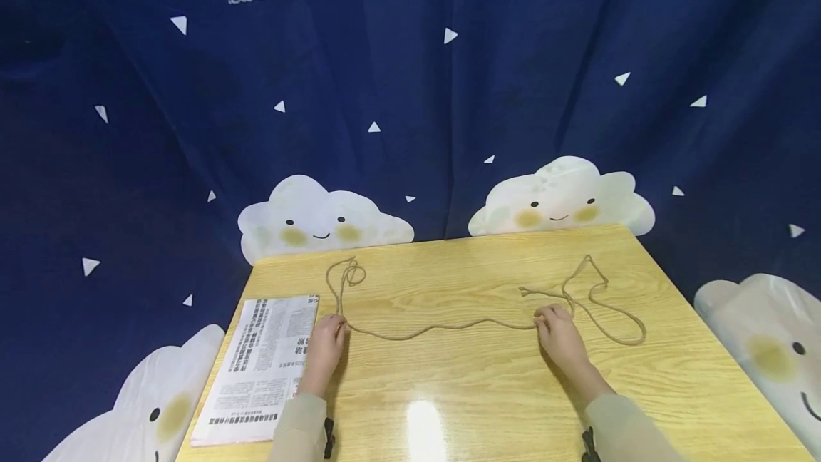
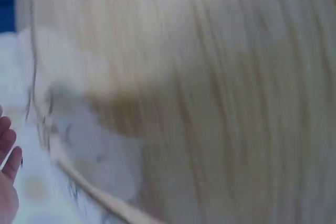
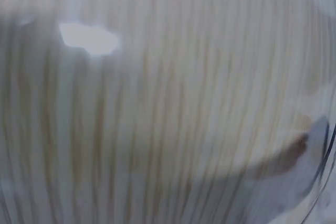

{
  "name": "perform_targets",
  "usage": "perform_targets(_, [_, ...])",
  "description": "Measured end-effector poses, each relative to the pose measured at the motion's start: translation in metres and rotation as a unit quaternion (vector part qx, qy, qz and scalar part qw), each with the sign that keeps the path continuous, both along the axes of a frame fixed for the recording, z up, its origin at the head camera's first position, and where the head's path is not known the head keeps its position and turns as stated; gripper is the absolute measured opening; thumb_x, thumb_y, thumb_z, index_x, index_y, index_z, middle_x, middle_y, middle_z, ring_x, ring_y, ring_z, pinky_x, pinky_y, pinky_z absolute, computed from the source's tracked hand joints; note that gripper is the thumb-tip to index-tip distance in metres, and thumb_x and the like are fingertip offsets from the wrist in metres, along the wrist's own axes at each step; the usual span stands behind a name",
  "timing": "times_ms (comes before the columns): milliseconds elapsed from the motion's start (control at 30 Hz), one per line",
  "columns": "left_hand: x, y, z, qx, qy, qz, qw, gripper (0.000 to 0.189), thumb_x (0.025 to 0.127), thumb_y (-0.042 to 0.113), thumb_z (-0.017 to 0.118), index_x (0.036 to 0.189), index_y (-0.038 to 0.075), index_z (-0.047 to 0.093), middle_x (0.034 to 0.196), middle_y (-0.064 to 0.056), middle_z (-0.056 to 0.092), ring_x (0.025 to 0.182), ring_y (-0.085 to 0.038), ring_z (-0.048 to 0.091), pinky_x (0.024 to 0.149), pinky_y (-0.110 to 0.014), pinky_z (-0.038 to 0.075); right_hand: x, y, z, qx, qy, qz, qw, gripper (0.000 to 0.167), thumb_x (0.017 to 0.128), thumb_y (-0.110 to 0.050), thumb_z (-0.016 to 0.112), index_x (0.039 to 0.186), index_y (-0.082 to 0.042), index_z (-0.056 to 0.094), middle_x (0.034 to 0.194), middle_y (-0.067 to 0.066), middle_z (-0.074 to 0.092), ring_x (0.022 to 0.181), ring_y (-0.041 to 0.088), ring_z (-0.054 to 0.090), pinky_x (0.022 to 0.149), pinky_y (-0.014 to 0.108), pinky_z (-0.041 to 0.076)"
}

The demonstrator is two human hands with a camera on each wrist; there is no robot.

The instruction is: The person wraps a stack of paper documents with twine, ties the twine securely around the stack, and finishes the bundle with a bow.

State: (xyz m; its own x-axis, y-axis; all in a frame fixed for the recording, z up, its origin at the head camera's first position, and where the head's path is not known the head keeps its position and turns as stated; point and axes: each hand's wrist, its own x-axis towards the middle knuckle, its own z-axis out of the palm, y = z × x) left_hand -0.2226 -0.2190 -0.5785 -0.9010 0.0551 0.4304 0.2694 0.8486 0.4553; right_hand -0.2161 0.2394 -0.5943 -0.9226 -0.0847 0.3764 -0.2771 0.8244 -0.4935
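A long, thin tan cord (image 1: 436, 326) runs in shallow waves across a wooden table between two hands. The left hand (image 1: 326, 348) pinches it near the newspaper's right edge; beyond these fingertips the cord makes a narrow loop and a small coil. At the right, the right hand (image 1: 562, 339) pinches the cord with its fingertips, and a larger loose loop and a short end lie past it. In the left wrist view, blurred cord (image 2: 105, 198) passes beside some fingers (image 2: 8, 142) at the left edge. The right wrist view is mostly blurred tabletop.
A folded newspaper (image 1: 256, 376) lies on the left side of the wooden table (image 1: 449, 376). Behind and beside the table hangs a dark blue curtain (image 1: 410, 91) with white triangles and smiling clouds. A bright reflection shows at the table's front.
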Motion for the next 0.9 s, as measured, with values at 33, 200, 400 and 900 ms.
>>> perform_targets(33, [0.003,-0.007,0.003,0.015,-0.001,0.016,0.9998,0.009,0.083,0.001,0.063,0.091,-0.003,0.063,0.089,-0.012,0.062,0.085,-0.027,0.058,0.075,-0.038,0.051,0.001,-0.008,0.001,-0.011,-0.005,0.009,0.9999,0.014,0.082,0.004,0.06,0.096,0.004,0.06,0.092,0.012,0.056,0.084,0.028,0.058,0.068,0.036,0.053])
perform_targets(200, [0.023,-0.045,0.015,0.082,-0.038,0.124,0.9882,0.016,0.089,0.005,0.055,0.098,-0.005,0.062,0.092,-0.018,0.062,0.082,-0.03,0.059,0.071,-0.041,0.051,0.006,-0.056,0.003,-0.091,-0.069,0.06,0.9917,0.009,0.084,0.002,0.06,0.093,0.0,0.062,0.085,0.007,0.061,0.077,0.017,0.058,0.066,0.028,0.051])
perform_targets(400, [0.051,-0.09,0.022,0.111,-0.067,0.235,0.9634,0.019,0.09,0.004,0.048,0.1,-0.008,0.059,0.092,-0.025,0.059,0.084,-0.036,0.057,0.074,-0.047,0.045,0.013,-0.114,0.0,-0.161,-0.133,0.15,0.9665,0.007,0.085,0.002,0.059,0.091,0.001,0.062,0.081,0.005,0.063,0.071,0.01,0.056,0.062,0.02,0.049])
perform_targets(900, [0.103,-0.15,0.006,0.123,-0.126,0.386,0.9057,0.028,0.088,0.004,0.042,0.109,-0.011,0.051,0.113,-0.033,0.045,0.109,-0.05,0.036,0.092,-0.057,0.026,0.032,-0.242,0.012,-0.366,-0.398,0.28,0.7936,0.036,0.092,-0.011,0.052,0.122,0.008,0.046,0.107,0.019,0.06,0.098,0.031,0.059,0.086,0.037,0.05])
